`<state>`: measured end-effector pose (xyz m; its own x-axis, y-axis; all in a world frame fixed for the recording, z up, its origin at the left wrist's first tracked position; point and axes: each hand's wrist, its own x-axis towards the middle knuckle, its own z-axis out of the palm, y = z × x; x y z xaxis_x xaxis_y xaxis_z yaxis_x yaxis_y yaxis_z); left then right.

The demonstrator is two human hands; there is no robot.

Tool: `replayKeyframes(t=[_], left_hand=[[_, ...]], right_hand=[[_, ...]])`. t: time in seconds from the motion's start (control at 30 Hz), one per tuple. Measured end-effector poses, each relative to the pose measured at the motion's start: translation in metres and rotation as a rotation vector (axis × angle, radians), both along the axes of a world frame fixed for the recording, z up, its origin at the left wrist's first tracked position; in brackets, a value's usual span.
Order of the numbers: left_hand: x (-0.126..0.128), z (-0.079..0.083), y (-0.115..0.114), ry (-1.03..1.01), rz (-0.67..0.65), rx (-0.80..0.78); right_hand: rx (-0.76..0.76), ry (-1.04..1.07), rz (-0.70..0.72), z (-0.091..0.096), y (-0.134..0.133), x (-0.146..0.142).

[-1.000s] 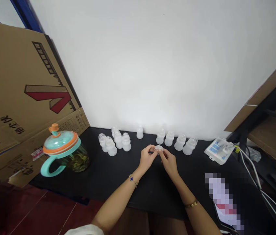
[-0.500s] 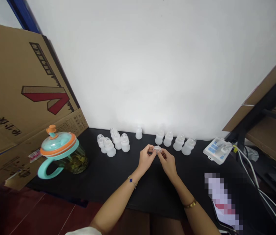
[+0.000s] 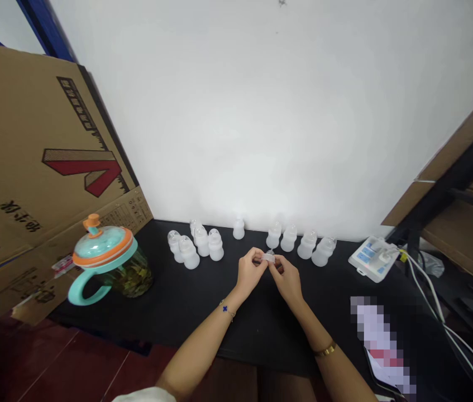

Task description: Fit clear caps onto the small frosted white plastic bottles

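Head view: left hand (image 3: 249, 273) and right hand (image 3: 286, 277) meet over the black tabletop (image 3: 202, 301), fingertips of both pinching one small translucent white plastic cap (image 3: 268, 256) held between them just above the surface. Two clusters of small frosted white plastic bottles (image 3: 196, 245) (image 3: 303, 244) stand behind along the wall. Teal-and-orange lidded glass jug (image 3: 108, 262) far left, white power strip (image 3: 373, 258) right.

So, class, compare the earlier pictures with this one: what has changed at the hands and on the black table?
The right hand has closed in slightly on the left hand; both keep pinching the small translucent cap, now more tilted. The white bottles and the lidded mug stayed put.
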<state>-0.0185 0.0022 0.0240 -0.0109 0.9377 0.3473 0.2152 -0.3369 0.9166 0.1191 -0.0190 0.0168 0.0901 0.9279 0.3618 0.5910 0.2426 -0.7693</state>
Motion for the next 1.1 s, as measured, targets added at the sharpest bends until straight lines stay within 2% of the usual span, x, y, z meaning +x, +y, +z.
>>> replayKeyframes(t=[0.3, 0.57, 1.1], left_hand=[[-0.0032, 0.0027, 0.0, 0.007, 0.006, 0.001], [-0.0014, 0.0001, 0.0005, -0.015, -0.192, -0.045], [-0.0004, 0.0019, 0.0007, 0.047, -0.109, -0.033]], right_hand=[[-0.006, 0.043, 0.033, 0.0006, 0.0003, -0.0004], [-0.068, 0.277, 0.08, 0.004, 0.0011, 0.0019], [-0.048, 0.153, 0.071, -0.0016, 0.0029, 0.0034]])
